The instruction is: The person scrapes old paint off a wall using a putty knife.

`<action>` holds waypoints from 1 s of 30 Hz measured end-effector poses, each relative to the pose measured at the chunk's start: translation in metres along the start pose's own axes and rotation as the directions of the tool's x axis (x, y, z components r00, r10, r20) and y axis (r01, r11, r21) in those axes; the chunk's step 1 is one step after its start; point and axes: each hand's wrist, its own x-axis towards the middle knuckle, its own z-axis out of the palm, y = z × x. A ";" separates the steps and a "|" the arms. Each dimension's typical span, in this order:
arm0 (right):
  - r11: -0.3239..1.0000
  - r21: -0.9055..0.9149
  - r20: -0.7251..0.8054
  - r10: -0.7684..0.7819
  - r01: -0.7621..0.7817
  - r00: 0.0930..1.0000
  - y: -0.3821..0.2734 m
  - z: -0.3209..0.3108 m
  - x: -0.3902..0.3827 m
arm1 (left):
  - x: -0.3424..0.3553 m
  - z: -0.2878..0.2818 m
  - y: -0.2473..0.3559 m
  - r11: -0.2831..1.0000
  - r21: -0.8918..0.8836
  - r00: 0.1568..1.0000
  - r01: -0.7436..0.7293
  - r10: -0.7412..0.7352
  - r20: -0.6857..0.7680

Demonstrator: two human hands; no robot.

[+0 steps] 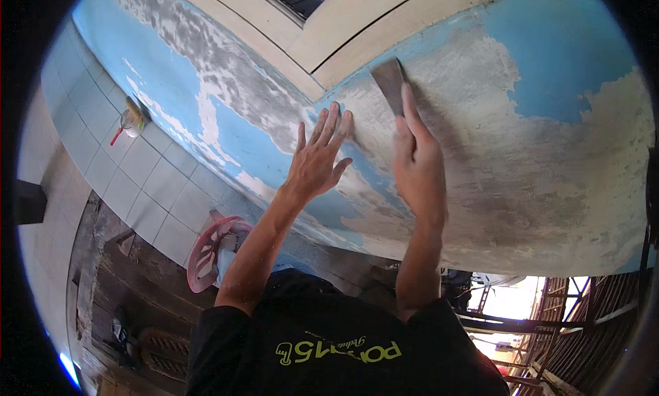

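Note:
My right hand (417,156) is closed around the handle of a flat, wide-bladed scraper (389,84). The blade points up and touches, or nearly touches, the wall (467,142) just below the cream wooden frame. Blue paint on this wall has come away in large patches, showing grey and whitish plaster. My left hand (319,156) rests against the wall with its fingers spread, near the corner beneath the frame's lower point. Nothing is in it. The handle is mostly hidden inside my right hand, which is slightly blurred.
A pink plastic chair (206,255) stands by my left arm. On the pale tiles (144,190) at the left sits a small clear container (132,123) beside a red-handled tool (116,136). The cream frame (302,60) juts along the wall's top. Metal bars (570,320) stand lower right.

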 end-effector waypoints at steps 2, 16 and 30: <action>1.000 -0.012 0.001 0.009 -0.009 1.000 -0.002 0.001 0.001 | 0.000 0.000 0.001 1.000 -0.018 1.000 0.001 -0.001 -0.020; 0.981 -0.089 0.032 0.173 -0.170 0.984 -0.004 -0.028 -0.012 | 0.000 -0.002 -0.001 1.000 0.022 1.000 -0.008 0.007 0.029; 0.997 -0.067 -0.009 0.034 -0.034 0.999 -0.005 -0.017 -0.012 | -0.003 -0.006 -0.002 1.000 0.010 1.000 -0.010 0.010 0.022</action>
